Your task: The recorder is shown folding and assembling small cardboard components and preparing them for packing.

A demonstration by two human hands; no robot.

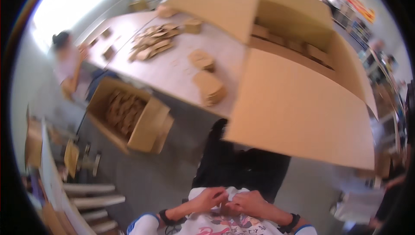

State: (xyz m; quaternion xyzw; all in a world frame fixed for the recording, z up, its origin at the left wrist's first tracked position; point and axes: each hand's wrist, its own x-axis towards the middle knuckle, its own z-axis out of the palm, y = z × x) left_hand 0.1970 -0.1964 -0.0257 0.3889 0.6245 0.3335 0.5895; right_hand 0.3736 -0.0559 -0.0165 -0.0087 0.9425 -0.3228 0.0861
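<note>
Close to my white printed shirt, my left hand [212, 198] and my right hand [248, 203] are drawn together at the lower middle, nearly touching. The fingers of both are curled inward. Whatever lies between them, if anything, is too blurred and small to name. Beyond my lap stands a large open cardboard box [298, 105], its near flap spread toward me. Flat brown cardboard pieces show low inside it. Left of the box, two stacks of shaped cardboard pieces [209, 89] rest on the pale table [173, 77], apart from my hands.
A loose heap of brown pieces [155, 40] lies farther back on the table. At its left side, an open carton [149, 122] full of brown pieces stands low. A seated person [71, 68] is at the far left; other people are behind and right. Stool legs [97, 200] jut in at lower left.
</note>
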